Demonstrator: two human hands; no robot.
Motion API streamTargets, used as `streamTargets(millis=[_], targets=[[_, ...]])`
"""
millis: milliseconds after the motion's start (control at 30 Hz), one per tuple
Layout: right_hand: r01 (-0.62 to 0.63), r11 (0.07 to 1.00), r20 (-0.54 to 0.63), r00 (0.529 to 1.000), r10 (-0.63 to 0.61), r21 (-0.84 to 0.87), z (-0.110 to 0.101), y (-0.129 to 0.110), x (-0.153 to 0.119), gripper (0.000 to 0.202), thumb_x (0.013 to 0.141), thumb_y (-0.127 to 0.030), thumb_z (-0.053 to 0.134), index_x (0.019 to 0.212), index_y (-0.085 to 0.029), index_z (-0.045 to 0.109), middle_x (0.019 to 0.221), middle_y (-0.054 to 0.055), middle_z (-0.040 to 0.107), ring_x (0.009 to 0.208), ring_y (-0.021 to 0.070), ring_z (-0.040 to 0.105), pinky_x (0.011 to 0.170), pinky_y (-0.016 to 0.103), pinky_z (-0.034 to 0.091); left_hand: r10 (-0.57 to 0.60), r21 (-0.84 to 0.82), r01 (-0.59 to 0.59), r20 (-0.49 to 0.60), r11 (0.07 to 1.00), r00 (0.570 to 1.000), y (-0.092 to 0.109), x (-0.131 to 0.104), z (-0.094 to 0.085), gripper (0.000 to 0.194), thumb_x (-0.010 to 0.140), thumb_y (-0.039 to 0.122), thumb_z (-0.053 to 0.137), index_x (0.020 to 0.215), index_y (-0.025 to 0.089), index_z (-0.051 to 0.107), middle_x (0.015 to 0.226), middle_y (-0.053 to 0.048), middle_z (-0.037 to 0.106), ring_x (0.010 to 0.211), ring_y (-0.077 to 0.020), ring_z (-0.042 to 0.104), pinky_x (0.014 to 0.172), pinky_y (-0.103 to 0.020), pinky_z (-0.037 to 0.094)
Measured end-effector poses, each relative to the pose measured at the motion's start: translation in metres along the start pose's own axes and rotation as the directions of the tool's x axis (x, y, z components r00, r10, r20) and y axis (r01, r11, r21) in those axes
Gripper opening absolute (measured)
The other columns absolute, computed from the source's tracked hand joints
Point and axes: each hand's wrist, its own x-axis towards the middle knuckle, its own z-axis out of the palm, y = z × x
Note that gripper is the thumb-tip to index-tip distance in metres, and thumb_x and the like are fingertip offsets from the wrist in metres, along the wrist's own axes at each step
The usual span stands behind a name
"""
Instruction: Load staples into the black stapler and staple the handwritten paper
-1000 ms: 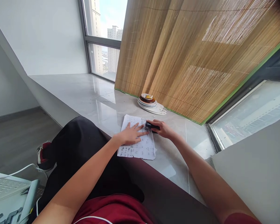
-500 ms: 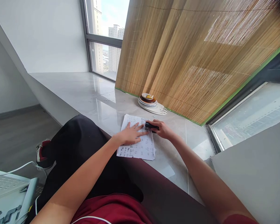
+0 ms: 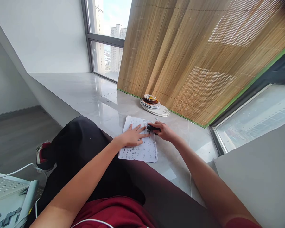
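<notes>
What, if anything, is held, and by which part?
The right hand holds a black, elongated, stapler-like tool around its end farther from the left hand, spread on white handwritten paper.

The person's left hand (image 3: 131, 137) lies palm down, fingers spread wide, the left forearm (image 3: 90, 177) slanting in. Close by, the right hand (image 3: 166, 131) is curled in a grip, the right arm (image 3: 201, 169) reaching well forward.

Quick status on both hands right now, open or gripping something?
Left hand: open, spread flat on the handwritten paper.
Right hand: closed around a black stapler-like tool at the paper's right side.
</notes>
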Motion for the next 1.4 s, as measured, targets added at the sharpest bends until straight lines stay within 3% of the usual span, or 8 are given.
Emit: streamTargets(millis=[500, 667, 800, 933, 1067, 1133, 1267, 1400], targets=[[0.010, 0.924, 0.000, 1.000, -0.011, -0.382, 0.009, -0.023, -0.002, 0.062, 0.097, -0.010, 0.053, 0.150, -0.041, 0.059, 0.105, 0.012, 0.065, 0.101, 0.0296, 0.057, 0.084, 0.039, 0.049, -0.024, 0.010, 0.023, 0.038, 1.000, 0.999, 0.005, 0.000, -0.005, 0.063, 0.103, 0.037, 0.049, 0.164, 0.045, 0.037, 0.179, 0.001, 0.011, 0.165, -0.0363, 0.005, 0.125, -0.074, -0.003], [0.043, 0.990, -0.050, 0.997, -0.050, -0.136, 0.009, 0.006, -0.010, 0.060, 0.097, -0.018, 0.058, 0.155, -0.033, 0.052, 0.125, 0.010, 0.069, 0.113, 0.0297, 0.063, 0.096, 0.043, 0.052, -0.028, 0.041, 0.027, 0.036, 0.999, 0.999, 0.005, -0.001, -0.005, 0.063, 0.103, 0.037, 0.047, 0.165, 0.046, 0.035, 0.179, 0.001, 0.010, 0.165, -0.0364, 0.006, 0.125, -0.074, -0.001], [0.045, 0.994, -0.224, 0.974, -0.022, 0.097, 0.005, 0.036, -0.021, 0.052, 0.092, -0.023, 0.065, 0.143, -0.027, 0.062, 0.128, 0.009, 0.072, 0.116, 0.0298, 0.067, 0.105, 0.047, 0.051, -0.014, 0.047, 0.013, 0.033, 0.999, 0.999, 0.005, -0.001, -0.006, 0.063, 0.103, 0.037, 0.046, 0.165, 0.048, 0.033, 0.179, 0.003, 0.011, 0.165, -0.0372, 0.007, 0.125, -0.075, 0.001], [-0.070, 0.981, -0.421, 0.896, 0.141, 0.180, 0.002, 0.035, -0.018, 0.046, 0.087, -0.026, 0.070, 0.133, -0.023, 0.069, 0.126, 0.011, 0.074, 0.118, 0.0327, 0.068, 0.110, 0.052, 0.050, -0.011, 0.030, 0.010, 0.044, 1.000, 0.999, 0.003, 0.001, -0.006, 0.064, 0.103, 0.037, 0.046, 0.164, 0.049, 0.032, 0.179, 0.004, 0.010, 0.165, -0.0379, 0.007, 0.125, -0.075, 0.000], [-0.175, 0.971, -0.662, 0.710, 0.239, 0.163, 0.000, -0.001, -0.002, 0.045, 0.092, -0.029, 0.065, 0.136, -0.022, 0.067, 0.134, 0.014, 0.071, 0.127, 0.0341, 0.063, 0.116, 0.055, 0.045, 0.013, -0.009, -0.013, 0.008, 1.000, 1.000, 0.000, 0.003, -0.002, 0.060, 0.102, 0.039, 0.050, 0.160, 0.050, 0.042, 0.177, 0.005, 0.019, 0.164, -0.0405, 0.012, 0.124, -0.076, 0.000], [-0.176, 0.972, -0.718, 0.657, 0.232, 0.153, 0.004, -0.025, 0.007, 0.046, 0.092, -0.031, 0.064, 0.137, -0.022, 0.065, 0.136, 0.014, 0.070, 0.128, 0.0336, 0.062, 0.115, 0.054, 0.045, 0.034, -0.009, -0.034, -0.024, 0.999, 0.999, -0.002, 0.002, 0.000, 0.057, 0.101, 0.038, 0.052, 0.157, 0.049, 0.049, 0.176, 0.005, 0.025, 0.163, -0.0408, 0.015, 0.125, -0.076, 0.003], [-0.165, 0.960, -0.601, 0.752, 0.272, 0.228, 0.026, -0.065, 0.017, 0.048, 0.087, -0.032, 0.071, 0.134, -0.022, 0.064, 0.117, 0.010, 0.077, 0.106, 0.0285, 0.072, 0.099, 0.045, 0.055, 0.032, 0.040, -0.020, -0.314, 0.999, 0.949, -0.012, -0.007, -0.003, 0.048, 0.094, 0.010, 0.047, 0.117, 0.035, 0.082, 0.156, 0.000, 0.057, 0.153, -0.0335, 0.039, 0.128, -0.064, 0.018], [-0.201, 0.949, -0.394, 0.874, 0.286, 0.242, 0.051, -0.082, 0.021, 0.046, 0.084, -0.033, 0.075, 0.128, -0.023, 0.066, 0.101, 0.005, 0.078, 0.090, 0.0245, 0.072, 0.086, 0.038, 0.056, -0.090, -0.037, 0.086, -0.641, 0.996, 0.762, -0.039, -0.024, -0.011, 0.046, 0.082, -0.004, 0.041, 0.078, 0.023, 0.079, 0.100, -0.006, 0.078, 0.105, -0.0248, 0.067, 0.106, -0.046, 0.047]])
